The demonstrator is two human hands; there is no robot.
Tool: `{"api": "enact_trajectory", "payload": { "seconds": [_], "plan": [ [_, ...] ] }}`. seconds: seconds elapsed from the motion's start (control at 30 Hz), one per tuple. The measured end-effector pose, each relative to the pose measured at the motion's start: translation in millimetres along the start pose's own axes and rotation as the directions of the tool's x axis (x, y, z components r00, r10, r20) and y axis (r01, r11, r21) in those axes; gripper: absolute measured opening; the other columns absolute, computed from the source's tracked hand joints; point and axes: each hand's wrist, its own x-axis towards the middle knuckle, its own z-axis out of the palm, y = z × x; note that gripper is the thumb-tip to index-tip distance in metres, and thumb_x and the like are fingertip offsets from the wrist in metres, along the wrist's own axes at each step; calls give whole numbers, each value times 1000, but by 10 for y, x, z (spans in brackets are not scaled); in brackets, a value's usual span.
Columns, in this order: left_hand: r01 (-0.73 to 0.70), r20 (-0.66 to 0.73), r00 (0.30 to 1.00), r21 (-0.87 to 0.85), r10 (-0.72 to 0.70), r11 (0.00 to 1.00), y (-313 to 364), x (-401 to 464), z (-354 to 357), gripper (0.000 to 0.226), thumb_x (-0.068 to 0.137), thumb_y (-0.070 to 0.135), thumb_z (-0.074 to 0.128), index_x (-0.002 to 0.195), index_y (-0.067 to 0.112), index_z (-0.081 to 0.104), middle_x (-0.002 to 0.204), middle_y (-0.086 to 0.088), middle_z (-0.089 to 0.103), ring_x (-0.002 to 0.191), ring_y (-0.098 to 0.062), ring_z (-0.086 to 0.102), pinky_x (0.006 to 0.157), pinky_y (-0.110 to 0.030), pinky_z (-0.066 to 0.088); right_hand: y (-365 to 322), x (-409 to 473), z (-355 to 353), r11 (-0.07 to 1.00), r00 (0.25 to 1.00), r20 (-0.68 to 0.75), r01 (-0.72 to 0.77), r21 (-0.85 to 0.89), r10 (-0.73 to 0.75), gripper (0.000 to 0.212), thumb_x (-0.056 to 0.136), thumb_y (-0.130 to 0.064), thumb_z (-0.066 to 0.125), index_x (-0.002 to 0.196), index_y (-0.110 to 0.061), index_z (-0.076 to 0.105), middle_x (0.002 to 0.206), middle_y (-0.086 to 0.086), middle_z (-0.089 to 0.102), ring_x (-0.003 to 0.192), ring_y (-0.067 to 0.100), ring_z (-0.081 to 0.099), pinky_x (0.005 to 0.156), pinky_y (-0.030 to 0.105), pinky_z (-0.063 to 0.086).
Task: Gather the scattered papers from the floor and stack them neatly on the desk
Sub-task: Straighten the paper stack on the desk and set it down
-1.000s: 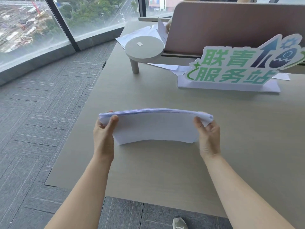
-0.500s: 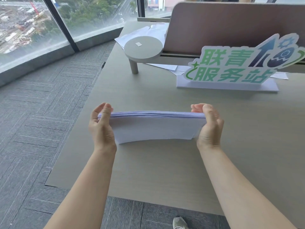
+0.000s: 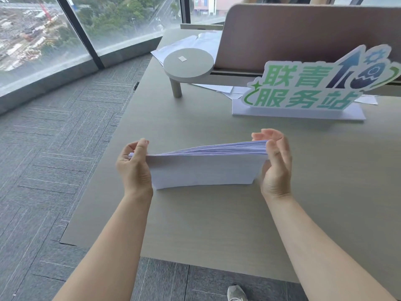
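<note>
A thick stack of white papers [image 3: 206, 170] stands on its long edge on the beige desk [image 3: 217, 224], facing me. My left hand [image 3: 134, 168] grips the stack's left end, thumb on top. My right hand [image 3: 275, 166] cups the right end, with the fingers loosely curled over the top edge. The top edges fan out slightly and rise toward the right. The lower edge touches the desk.
A green and white lettered sign [image 3: 303, 90] stands behind the stack on the right. A round grey stand [image 3: 188, 64] and a brown partition [image 3: 303, 35] sit farther back, with loose sheets [image 3: 195, 44] around them. Grey carpet [image 3: 54, 159] lies left; a shoe [image 3: 236, 293] shows below.
The stack has gone from bowed to straight and now tilts up at its right end. My right hand has loosened, with its fingers opened over the top edge.
</note>
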Motion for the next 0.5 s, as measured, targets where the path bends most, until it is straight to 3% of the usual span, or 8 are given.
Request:
{"api": "enact_trajectory", "payload": {
  "seconds": [0.07,0.17,0.27,0.33,0.43,0.5],
  "plan": [
    [-3,-25,1000,29,3,1000,12,5,18,20,89,28,64,70,23,61,64,6,42,57,-5,38,61,-16,31,13,-38,-60,993,996,80,48,-111,-39,48,84,-40,60,124,-16,52,115,12,67,114,29,59,99,39,41],
    [-27,-21,999,39,28,999,0,20,25,24,90,38,64,72,23,59,68,7,44,57,-1,38,63,-18,30,74,-63,-162,985,990,142,24,-172,1,66,76,-30,76,133,-20,45,118,6,68,115,25,61,102,38,44],
    [-40,61,997,17,39,999,-39,58,-28,38,77,61,65,88,25,62,74,7,55,73,-7,49,80,-29,37,170,-50,-212,952,991,106,-40,-305,76,53,73,-17,81,119,-28,57,108,-18,68,105,13,63,97,37,48],
    [-63,186,981,8,61,998,-108,85,-107,58,64,67,69,109,32,58,92,0,65,93,-17,56,95,-39,40,212,-33,-196,941,988,64,-110,-320,137,32,76,-11,81,102,-25,69,92,-18,73,90,7,68,86,36,52],
    [-118,322,942,46,97,992,-212,62,-211,76,62,39,78,130,34,45,117,-8,61,101,-13,60,91,-24,45,234,-37,-177,951,983,41,-161,-265,178,21,81,-4,77,87,-23,74,75,-20,74,74,-1,68,74,24,51],
    [-80,332,942,107,40,991,-277,33,-236,78,68,14,81,133,33,43,117,0,60,98,-2,61,85,-17,48,229,-48,-166,960,982,38,-174,-221,187,21,83,-2,73,87,-22,74,76,-18,75,75,1,68,72,19,51]
  ]
}}
